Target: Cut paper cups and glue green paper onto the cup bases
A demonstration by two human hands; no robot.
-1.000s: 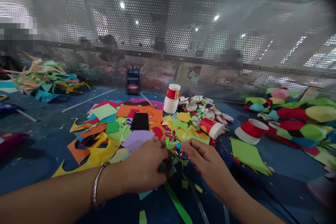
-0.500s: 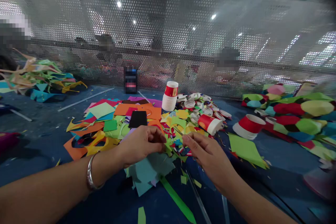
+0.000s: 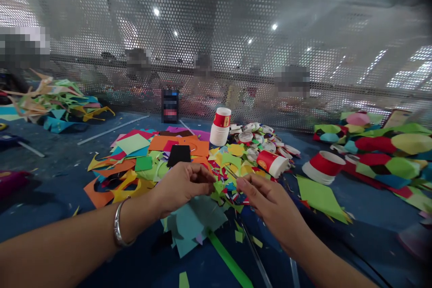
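Note:
My left hand (image 3: pixel 185 186), with a silver bangle at the wrist, has its fingers pinched over a pile of cut coloured paper; what they hold is too small to make out. Opposite it, my right hand (image 3: pixel 261 195) pinches thin metal tweezers (image 3: pixel 231 171) whose tips point up and left. Small paper scraps (image 3: pixel 231 186) lie in the gap between both hands. Beneath my left hand is a stack of light blue paper (image 3: pixel 192 222), and a black square (image 3: pixel 179 155) lies just behind it.
Stacked paper cups (image 3: pixel 220 128) stand at the back, with a tipped cup (image 3: pixel 272 163) beside round pieces (image 3: pixel 253 135). More cups (image 3: pixel 324 167) and colourful paper balls (image 3: pixel 388 162) are at right. A phone (image 3: pixel 170 105) leans on the perforated screen (image 3: pixel 189 22). Paper offcuts (image 3: pixel 60 99) heap at left.
The whole view has shifted slightly, so the things on the table appear a little lower and farther right. Both hands keep nearly the same pose.

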